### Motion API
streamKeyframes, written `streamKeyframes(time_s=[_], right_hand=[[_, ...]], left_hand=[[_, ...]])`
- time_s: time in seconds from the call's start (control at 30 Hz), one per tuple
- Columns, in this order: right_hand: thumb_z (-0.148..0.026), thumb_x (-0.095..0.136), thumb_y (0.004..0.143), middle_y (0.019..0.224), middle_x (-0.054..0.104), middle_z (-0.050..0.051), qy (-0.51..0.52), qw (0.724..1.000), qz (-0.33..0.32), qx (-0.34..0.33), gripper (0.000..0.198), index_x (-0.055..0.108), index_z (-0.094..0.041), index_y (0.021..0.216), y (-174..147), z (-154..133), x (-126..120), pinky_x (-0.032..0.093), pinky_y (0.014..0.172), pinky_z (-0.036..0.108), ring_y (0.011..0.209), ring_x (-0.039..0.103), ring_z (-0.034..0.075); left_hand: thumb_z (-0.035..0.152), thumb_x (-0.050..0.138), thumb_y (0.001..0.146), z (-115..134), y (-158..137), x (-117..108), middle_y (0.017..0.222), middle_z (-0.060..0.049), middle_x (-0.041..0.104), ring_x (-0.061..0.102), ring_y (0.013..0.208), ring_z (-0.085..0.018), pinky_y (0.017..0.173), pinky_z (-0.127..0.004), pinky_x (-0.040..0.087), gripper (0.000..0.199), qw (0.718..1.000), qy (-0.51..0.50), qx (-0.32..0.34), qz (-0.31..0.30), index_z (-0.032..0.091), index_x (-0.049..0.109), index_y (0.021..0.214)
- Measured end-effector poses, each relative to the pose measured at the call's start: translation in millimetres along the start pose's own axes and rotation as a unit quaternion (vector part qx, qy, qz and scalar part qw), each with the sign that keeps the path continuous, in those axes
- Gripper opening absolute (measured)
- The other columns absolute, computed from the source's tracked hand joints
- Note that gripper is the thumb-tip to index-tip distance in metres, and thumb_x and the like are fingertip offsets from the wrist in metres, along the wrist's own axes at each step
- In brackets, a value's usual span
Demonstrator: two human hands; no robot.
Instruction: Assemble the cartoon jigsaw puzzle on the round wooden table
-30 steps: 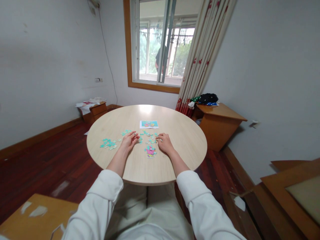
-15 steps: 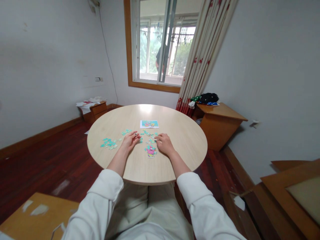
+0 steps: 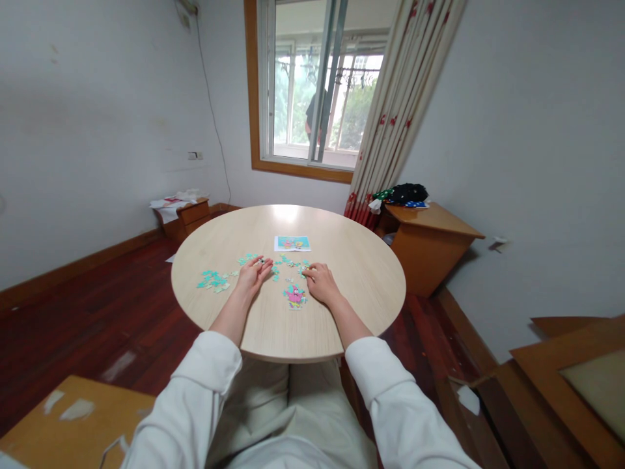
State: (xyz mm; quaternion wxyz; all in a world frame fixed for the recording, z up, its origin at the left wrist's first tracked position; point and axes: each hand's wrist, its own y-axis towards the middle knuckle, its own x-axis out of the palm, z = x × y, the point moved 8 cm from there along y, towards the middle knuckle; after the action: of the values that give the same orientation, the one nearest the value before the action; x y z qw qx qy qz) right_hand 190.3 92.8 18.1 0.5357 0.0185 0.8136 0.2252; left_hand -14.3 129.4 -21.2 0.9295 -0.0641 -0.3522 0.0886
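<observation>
My left hand (image 3: 252,275) is turned palm up over the table, its fingers curled around a small dark-and-white puzzle piece (image 3: 263,261). Fingers bent and together, my right hand (image 3: 321,282) presses on puzzle pieces (image 3: 303,268) at its fingertips; the hand partly covers them. Between my forearms lies a joined patch of puzzle (image 3: 295,295) with a pink cartoon figure. Loose teal pieces (image 3: 288,260) are scattered between and beyond my hands. Left of my left hand is a larger heap of teal and pale pieces (image 3: 213,280).
A printed picture sheet (image 3: 292,243) lies farther back on the round table (image 3: 342,234). A wooden cabinet (image 3: 424,241) with dark cloth on top stands at the right, a low drawer unit (image 3: 194,212) at the left. Behind the window (image 3: 312,85) is a person.
Pieces above the pink patch have shifted toward my right fingertips, leaving fewer there. My left hand has opened slightly and tilted palm up. The joined patch stays in place.
</observation>
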Motion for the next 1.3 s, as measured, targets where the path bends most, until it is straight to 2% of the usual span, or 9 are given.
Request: streamKeyframes(time_s=[0.23, 0.4, 0.6, 0.73, 0.93, 1.03, 1.3], right_hand=[[-0.017, 0.045, 0.085, 0.109, 0.058, 0.009, 0.015, 0.999, 0.034, -0.019, 0.031, 0.066, -0.021, 0.108, 0, 2, -1, 0.037, 0.091, 0.034, 0.105, 0.045, 0.021], [-0.017, 0.049, 0.084, 0.108, 0.058, 0.008, 0.032, 0.995, 0.043, -0.087, 0.029, 0.067, -0.025, 0.106, -2, -9, -2, 0.038, 0.09, 0.036, 0.104, 0.045, 0.021], [-0.021, 0.05, 0.086, 0.113, 0.056, 0.006, 0.005, 0.989, -0.012, -0.149, 0.029, 0.066, -0.033, 0.107, -4, -25, 6, 0.036, 0.089, 0.039, 0.108, 0.042, 0.022], [-0.018, 0.05, 0.085, 0.111, 0.058, 0.006, 0.008, 0.991, -0.023, -0.134, 0.03, 0.069, -0.032, 0.102, -1, -22, 9, 0.036, 0.089, 0.039, 0.107, 0.043, 0.022], [-0.019, 0.057, 0.079, 0.098, 0.061, 0.007, 0.076, 0.99, 0.043, -0.109, 0.016, 0.072, -0.022, 0.085, 2, -7, 5, 0.04, 0.088, 0.036, 0.1, 0.047, 0.021], [-0.023, 0.062, 0.076, 0.093, 0.061, 0.007, 0.103, 0.989, 0.052, -0.093, 0.009, 0.071, -0.022, 0.077, 4, -1, 5, 0.041, 0.086, 0.035, 0.095, 0.049, 0.02], [-0.024, 0.067, 0.073, 0.095, 0.062, 0.007, 0.118, 0.99, 0.057, -0.045, 0.004, 0.07, -0.022, 0.074, 9, 12, 8, 0.039, 0.087, 0.037, 0.096, 0.051, 0.02]], left_hand=[[-0.002, 0.047, 0.079, 4, 0, -2, 0.075, -0.007, 0.064, 0.066, 0.075, -0.013, 0.082, -0.029, 0.052, 0.023, 0.999, -0.011, 0.024, 0.023, 0.011, 0.054, 0.096], [-0.001, 0.044, 0.081, 6, 0, -4, 0.072, -0.005, 0.064, 0.066, 0.072, -0.011, 0.08, -0.029, 0.053, 0.019, 0.999, 0.006, 0.034, 0.034, 0.012, 0.051, 0.094], [-0.003, 0.045, 0.077, 6, -3, 0, 0.072, -0.006, 0.066, 0.067, 0.071, -0.012, 0.079, -0.031, 0.054, 0.022, 0.998, 0.047, 0.036, 0.014, 0.011, 0.051, 0.094], [-0.004, 0.044, 0.077, 7, -7, 4, 0.071, -0.007, 0.066, 0.066, 0.068, -0.012, 0.075, -0.028, 0.054, 0.023, 0.997, 0.065, 0.034, 0.008, 0.01, 0.05, 0.093], [-0.003, 0.046, 0.076, 6, -6, 4, 0.072, -0.007, 0.066, 0.066, 0.067, -0.012, 0.073, -0.028, 0.055, 0.023, 0.996, 0.078, 0.034, 0.003, 0.01, 0.051, 0.093], [-0.002, 0.046, 0.076, 5, -5, 4, 0.072, -0.007, 0.066, 0.066, 0.068, -0.012, 0.073, -0.028, 0.055, 0.022, 0.996, 0.085, 0.032, -0.002, 0.011, 0.051, 0.093], [0.0, 0.049, 0.076, 2, -4, 7, 0.074, -0.01, 0.066, 0.066, 0.065, -0.013, 0.068, -0.027, 0.055, 0.019, 0.994, 0.105, 0.032, -0.023, 0.01, 0.051, 0.092]])
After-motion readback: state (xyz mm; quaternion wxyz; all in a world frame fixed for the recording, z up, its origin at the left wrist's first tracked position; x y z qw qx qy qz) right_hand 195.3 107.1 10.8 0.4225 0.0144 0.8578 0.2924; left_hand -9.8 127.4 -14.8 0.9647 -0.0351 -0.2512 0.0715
